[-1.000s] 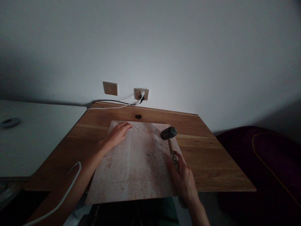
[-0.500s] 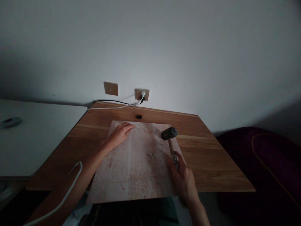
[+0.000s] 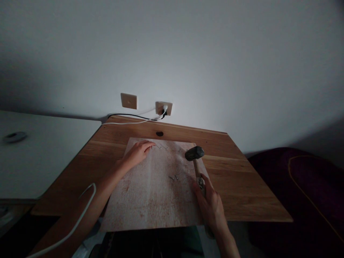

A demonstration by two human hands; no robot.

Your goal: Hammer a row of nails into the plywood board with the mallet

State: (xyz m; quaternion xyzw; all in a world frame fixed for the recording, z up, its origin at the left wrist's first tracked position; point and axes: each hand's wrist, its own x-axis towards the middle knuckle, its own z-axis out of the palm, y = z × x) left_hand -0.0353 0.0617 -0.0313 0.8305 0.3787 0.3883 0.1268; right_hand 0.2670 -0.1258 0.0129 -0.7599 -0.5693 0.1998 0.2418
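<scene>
A pale, rust-speckled board (image 3: pixel 150 193) lies on the wooden desk (image 3: pixel 236 179). My right hand (image 3: pixel 209 204) is closed round the wooden handle of a hammer (image 3: pixel 194 153); its dark head hovers over the board's far right corner. My left hand (image 3: pixel 137 153) rests at the board's far left, fingertips pinched at a small nail in a row of nails (image 3: pixel 163 147) along the far edge. Two loose nails (image 3: pixel 173 177) lie mid-board.
A white table (image 3: pixel 40 154) adjoins the desk on the left, with a dark round object (image 3: pixel 14 136) on it. A wall switch (image 3: pixel 129 100) and a socket (image 3: pixel 163 107) with cables sit behind. A white cable (image 3: pixel 77 215) crosses my left arm. A dark seat (image 3: pixel 301 193) stands right.
My left fingertips have slid slightly right along the nail row. The hammer and my right hand have stayed nearly still; the view shifted a little.
</scene>
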